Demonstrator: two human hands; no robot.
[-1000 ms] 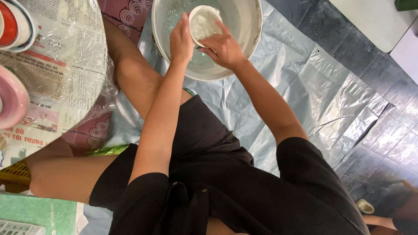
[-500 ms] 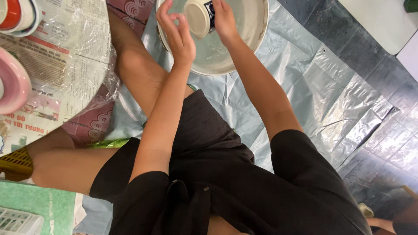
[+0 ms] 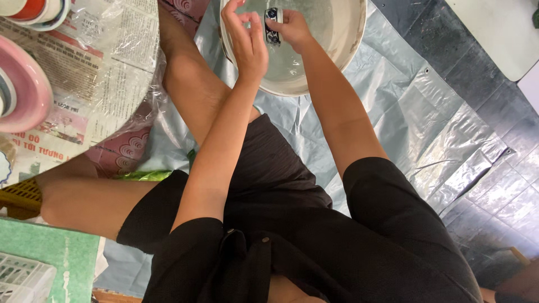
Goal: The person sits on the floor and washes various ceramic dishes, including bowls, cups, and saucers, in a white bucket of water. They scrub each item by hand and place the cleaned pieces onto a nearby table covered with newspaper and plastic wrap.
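Note:
A wide white basin (image 3: 349,47) with water in it stands on the floor in front of my knees. Over it, my right hand (image 3: 296,29) grips a small white bowl with a blue pattern (image 3: 273,33), turned on edge so that I see its side. My left hand (image 3: 247,46) hovers just to the left of the bowl, fingers curled and apart, holding nothing. Whether its fingertips touch the bowl I cannot tell. Both forearms stretch out over my black-clad lap.
A pink dish (image 3: 25,95) lies at the left on newspaper under clear plastic (image 3: 109,67). Stacked bowls (image 3: 36,8) sit at the top left corner. A silver tarp (image 3: 443,129) covers the floor. A white basket (image 3: 22,280) stands at the bottom left.
The small bowl has turned from mouth-up to on edge and shifted up and right over the basin. My left hand has come off it and opened.

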